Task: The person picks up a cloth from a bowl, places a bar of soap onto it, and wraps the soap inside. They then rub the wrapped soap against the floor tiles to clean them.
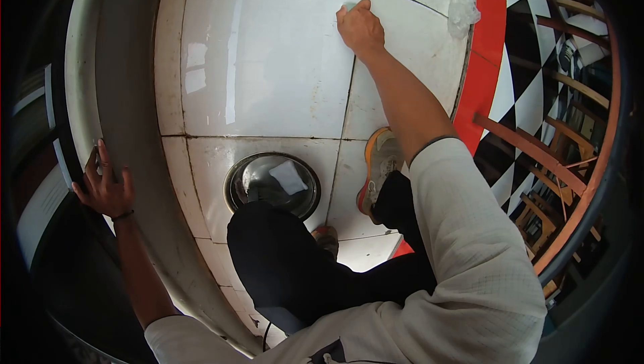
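Note:
My right hand (362, 29) is closed and pressed down on the white floor tiles (282, 55), close to a dark grout line. A small pale greenish edge shows beside its fingers; the rest of what it grips is hidden. Off to the left, my left hand (107, 186) rests with spread fingers at the edge of a pale ledge (84, 96). By my knee stands a round metal basin (231, 186) with a white folded cloth or pad (288, 176) in it. The large tile looks wet and shiny.
A crumpled clear plastic bag (463, 10) lies near the red border strip (488, 42). Past that is a black-and-white checkered surface (530, 89) behind a reddish-brown railing (530, 146). My shoe (384, 166) stands on the tiles right of the basin.

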### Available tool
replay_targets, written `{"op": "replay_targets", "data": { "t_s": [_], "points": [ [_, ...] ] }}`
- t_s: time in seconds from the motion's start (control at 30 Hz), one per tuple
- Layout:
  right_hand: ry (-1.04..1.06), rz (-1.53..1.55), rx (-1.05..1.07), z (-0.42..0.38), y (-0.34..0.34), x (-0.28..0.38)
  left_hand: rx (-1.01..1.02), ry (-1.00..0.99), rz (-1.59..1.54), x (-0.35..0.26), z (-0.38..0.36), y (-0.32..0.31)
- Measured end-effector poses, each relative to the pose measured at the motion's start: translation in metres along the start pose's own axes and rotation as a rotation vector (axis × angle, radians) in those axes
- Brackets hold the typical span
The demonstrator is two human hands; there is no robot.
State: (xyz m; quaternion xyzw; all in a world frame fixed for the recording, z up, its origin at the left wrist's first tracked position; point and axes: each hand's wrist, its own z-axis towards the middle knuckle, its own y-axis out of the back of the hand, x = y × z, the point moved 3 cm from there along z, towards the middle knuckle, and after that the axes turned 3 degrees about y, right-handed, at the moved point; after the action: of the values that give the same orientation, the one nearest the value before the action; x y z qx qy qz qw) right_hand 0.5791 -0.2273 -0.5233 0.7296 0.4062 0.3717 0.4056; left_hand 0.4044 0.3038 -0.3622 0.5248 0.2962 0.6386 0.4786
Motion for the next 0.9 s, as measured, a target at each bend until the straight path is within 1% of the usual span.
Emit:
{"op": "replay_targets", "data": {
  "t_s": [0.17, 0.2, 0.23, 0.27, 0.33, 0.43, 0.5, 0.57, 0.63, 0.73, 0.83, 0.9],
  "points": [
    [-0.026, 0.065, -0.089, 0.053, 0.027, 0.010, 0.027, 0.016, 0.013, 0.003, 0.001, 0.003],
    [-0.043, 0.058, -0.074, 0.055, 0.025, 0.009, 0.095, 0.050, 0.024, 0.003, 0.000, 0.003],
    [-0.046, 0.047, -0.068, 0.051, 0.026, 0.012, 0.046, 0.041, -0.009, 0.002, 0.001, 0.004],
    [-0.055, 0.032, -0.055, 0.042, 0.021, 0.011, 0.049, 0.035, -0.002, 0.004, 0.000, 0.004],
    [-0.067, 0.011, 0.007, 0.012, 0.015, 0.012, 0.065, 0.044, 0.005, 0.005, 0.000, 0.002],
    [0.013, -0.033, 0.082, -0.066, -0.015, -0.002, 0.099, 0.059, -0.007, 0.002, -0.001, 0.003],
    [0.046, -0.063, 0.189, -0.123, -0.032, -0.009, 0.101, 0.061, 0.001, 0.003, 0.000, 0.004],
    [0.086, -0.096, 0.189, -0.157, -0.054, -0.020, 0.089, 0.063, 0.008, 0.003, 0.001, 0.004],
    [0.092, -0.074, 0.172, -0.151, -0.049, -0.015, 0.071, 0.066, 0.025, 0.002, 0.002, 0.003],
    [0.209, -0.090, 0.091, -0.131, -0.050, -0.014, 0.049, 0.050, 0.059, 0.001, 0.002, 0.005],
    [0.169, -0.067, 0.049, -0.105, -0.049, -0.003, 0.032, 0.028, 0.083, 0.000, 0.001, 0.004],
    [0.133, -0.065, 0.146, -0.086, -0.037, 0.007, 0.024, 0.031, 0.092, 0.001, 0.001, 0.003]
  ]
}}
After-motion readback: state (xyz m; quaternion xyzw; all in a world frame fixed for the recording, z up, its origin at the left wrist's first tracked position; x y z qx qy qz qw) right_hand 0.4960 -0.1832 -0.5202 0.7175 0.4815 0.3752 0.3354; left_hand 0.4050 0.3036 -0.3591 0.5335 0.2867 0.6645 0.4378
